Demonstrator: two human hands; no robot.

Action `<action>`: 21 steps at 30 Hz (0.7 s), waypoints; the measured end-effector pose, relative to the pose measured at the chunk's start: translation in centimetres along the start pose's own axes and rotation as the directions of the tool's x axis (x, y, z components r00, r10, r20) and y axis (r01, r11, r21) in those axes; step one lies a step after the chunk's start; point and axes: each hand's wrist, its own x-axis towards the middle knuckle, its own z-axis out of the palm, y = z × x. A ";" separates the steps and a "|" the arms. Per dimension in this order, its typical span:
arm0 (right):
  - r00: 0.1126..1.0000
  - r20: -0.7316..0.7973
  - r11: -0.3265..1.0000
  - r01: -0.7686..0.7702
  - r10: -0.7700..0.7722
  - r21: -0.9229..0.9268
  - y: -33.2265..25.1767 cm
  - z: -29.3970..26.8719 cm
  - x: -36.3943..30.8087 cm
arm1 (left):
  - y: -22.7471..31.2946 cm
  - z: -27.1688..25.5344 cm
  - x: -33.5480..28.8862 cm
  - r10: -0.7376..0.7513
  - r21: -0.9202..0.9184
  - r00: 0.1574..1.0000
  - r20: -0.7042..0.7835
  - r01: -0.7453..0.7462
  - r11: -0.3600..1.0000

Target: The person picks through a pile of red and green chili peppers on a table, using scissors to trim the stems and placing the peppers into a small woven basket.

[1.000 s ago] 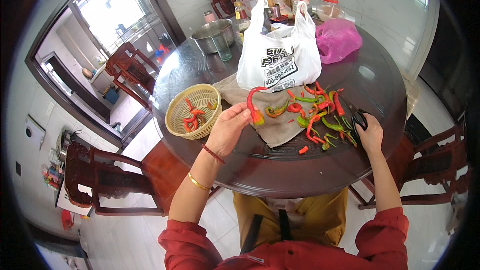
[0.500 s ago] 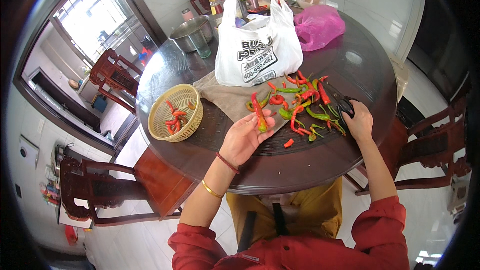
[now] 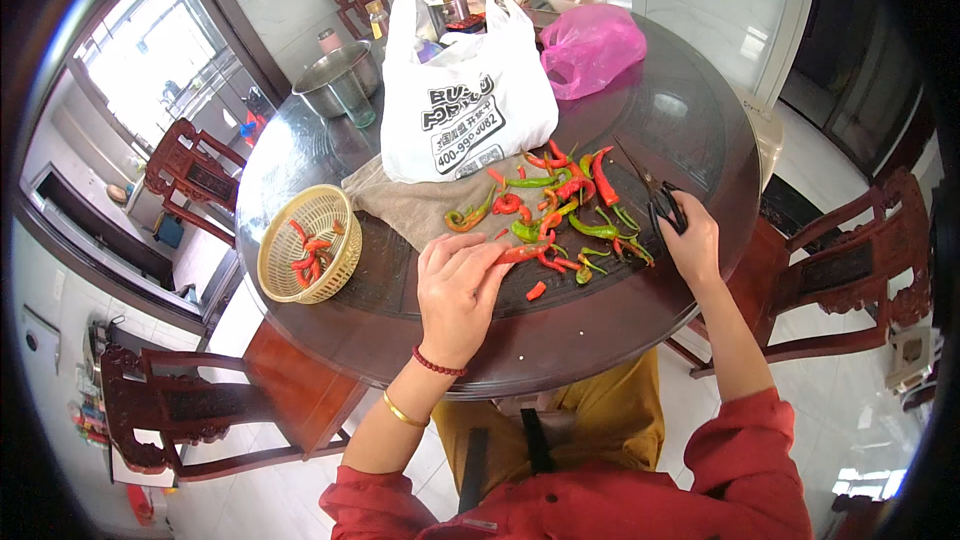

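Observation:
My left hand [image 3: 458, 290] is closed on a red chili pepper [image 3: 524, 253], held level by one end above the near side of the table. The fingers partly hide it. At the right, my right hand [image 3: 692, 240] grips black-handled scissors [image 3: 655, 185], their blades pointing up and away to the left. Between the hands lies a loose pile of red and green chili peppers [image 3: 595, 230]. A short red pepper piece [image 3: 537, 290] rests nearer me. To the left, a cream plastic basket [image 3: 343, 265] contains several red pieces.
A white plastic bag [image 3: 470, 90] stands behind the peppers on a beige cloth [image 3: 385, 200]. Beyond are a pink bag [image 3: 595, 50], a metal pot [image 3: 320, 90] and a glass [image 3: 352, 100]. Wooden chairs [image 3: 200, 395] flank the round dark table [image 3: 690, 130].
The chili in my left hand has tipped from upright to level, and the hand has turned back-up. In my right hand, the scissors have swung out and their blades now show. The view has shifted.

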 end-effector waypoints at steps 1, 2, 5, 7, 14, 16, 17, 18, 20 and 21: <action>1.000 0.003 1.000 0.003 -0.003 -0.002 -1.3 -1.1 -0.4 | 0.1 0.0 0.0 -0.004 -0.001 1.000 -0.002 0.004 1.000; 0.996 0.065 0.998 -0.056 0.054 0.036 -2.9 -2.2 -0.8 | 0.0 0.1 -0.1 0.024 0.017 1.000 -0.004 -0.024 1.000; 0.973 0.220 0.987 -0.103 0.074 0.122 -6.1 -4.6 -2.9 | 0.1 -0.2 -0.2 0.065 0.070 0.998 -0.005 -0.064 0.995; 0.904 0.409 0.960 -0.212 0.121 0.185 -7.7 -5.8 -4.6 | 0.3 -0.3 -0.3 0.078 0.093 0.997 -0.019 -0.076 0.993; 0.795 0.607 0.958 -0.173 -0.001 0.229 -9.5 -6.0 -8.0 | 1.2 0.6 -0.3 0.284 0.311 0.953 -0.109 -0.239 0.920; 0.780 0.626 0.938 -0.230 0.019 0.258 -9.9 -5.7 -8.1 | 1.3 0.7 -0.3 0.330 0.363 0.938 -0.103 -0.274 0.891; 0.782 0.623 0.938 -0.230 0.018 0.261 -10.2 -5.6 -8.1 | 1.4 0.8 -0.2 0.351 0.394 0.930 -0.110 -0.283 0.875; 0.766 0.640 0.929 -0.276 0.057 0.247 -10.5 -5.5 -8.1 | 1.4 0.8 -0.2 0.371 0.425 0.921 -0.118 -0.291 0.857; 0.746 0.659 0.918 -0.322 0.096 0.231 -10.6 -5.2 -8.3 | 1.7 0.9 -0.1 0.390 0.444 0.915 -0.105 -0.308 0.841; 0.758 0.646 0.915 -0.319 0.089 0.248 -10.4 -4.8 -8.5 | 1.8 1.0 0.0 0.410 0.463 0.908 -0.092 -0.325 0.825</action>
